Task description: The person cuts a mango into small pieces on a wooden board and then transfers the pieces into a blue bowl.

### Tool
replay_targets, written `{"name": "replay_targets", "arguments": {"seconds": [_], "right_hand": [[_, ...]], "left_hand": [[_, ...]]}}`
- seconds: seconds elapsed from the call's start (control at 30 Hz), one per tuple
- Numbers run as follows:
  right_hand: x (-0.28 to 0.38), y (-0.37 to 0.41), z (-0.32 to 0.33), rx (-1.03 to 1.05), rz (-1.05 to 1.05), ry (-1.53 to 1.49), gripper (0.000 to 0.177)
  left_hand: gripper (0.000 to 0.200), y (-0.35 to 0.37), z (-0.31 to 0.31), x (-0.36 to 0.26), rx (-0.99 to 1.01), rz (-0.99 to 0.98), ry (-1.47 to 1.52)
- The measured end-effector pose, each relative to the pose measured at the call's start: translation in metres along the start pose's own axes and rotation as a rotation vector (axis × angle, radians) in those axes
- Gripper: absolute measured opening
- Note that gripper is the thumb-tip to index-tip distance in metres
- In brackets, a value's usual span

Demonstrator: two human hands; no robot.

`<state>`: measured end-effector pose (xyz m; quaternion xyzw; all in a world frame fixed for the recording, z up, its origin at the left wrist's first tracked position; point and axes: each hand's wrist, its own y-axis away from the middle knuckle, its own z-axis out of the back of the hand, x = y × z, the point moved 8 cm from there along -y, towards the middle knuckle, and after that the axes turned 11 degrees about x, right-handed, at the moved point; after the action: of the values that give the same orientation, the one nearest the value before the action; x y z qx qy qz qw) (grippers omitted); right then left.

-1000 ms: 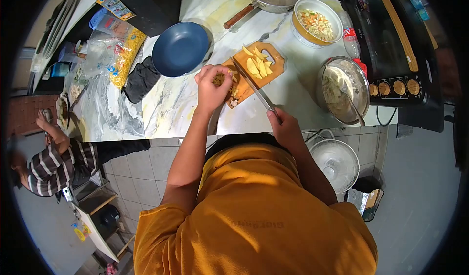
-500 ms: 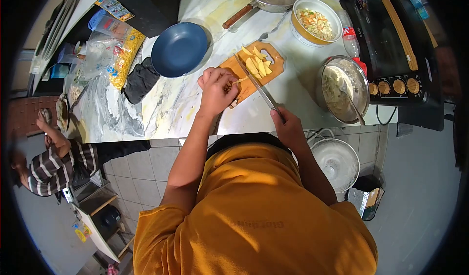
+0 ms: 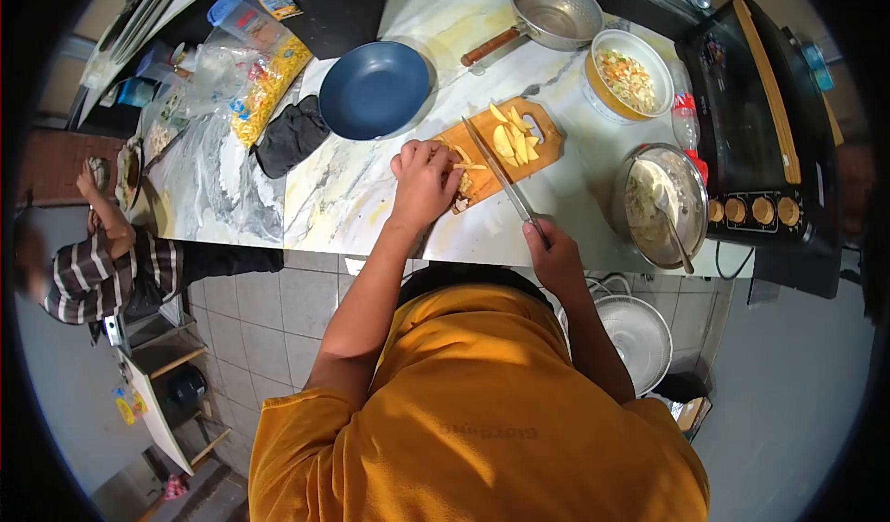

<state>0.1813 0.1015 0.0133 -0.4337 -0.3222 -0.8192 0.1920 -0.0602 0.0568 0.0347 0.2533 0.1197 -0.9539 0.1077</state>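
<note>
Steel knife (image 3: 498,170) — shirt (image 3: 464,374) lettered "Giordano"

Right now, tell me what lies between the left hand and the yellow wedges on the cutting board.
In the head view: the knife blade and, nearer the left hand, thin strips; the yellow wedges lie beyond the blade.

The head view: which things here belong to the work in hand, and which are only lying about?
In use:
knife, held by the right hand
cutting board, beneath it
pale yellow wedges and thin sticks on the board
left hand, at the sticks

Apparently just lying about:
dark blue dish
metal pan
dark cloth
bag of yellow pieces
bottle
</note>
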Motion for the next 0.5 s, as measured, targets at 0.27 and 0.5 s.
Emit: {"name": "replay_targets", "arguments": {"seconds": [0.27, 0.5], "right_hand": [[0.008, -0.005, 0.001, 0.055, 0.054, 0.051, 0.029], [0.009, -0.008, 0.008, 0.081, 0.114, 0.032, 0.028]], "left_hand": [[0.015, -0.005, 0.002, -0.008, -0.029, -0.027, -0.033], [0.012, 0.005, 0.006, -0.009, -0.090, 0.056, -0.073]]}}
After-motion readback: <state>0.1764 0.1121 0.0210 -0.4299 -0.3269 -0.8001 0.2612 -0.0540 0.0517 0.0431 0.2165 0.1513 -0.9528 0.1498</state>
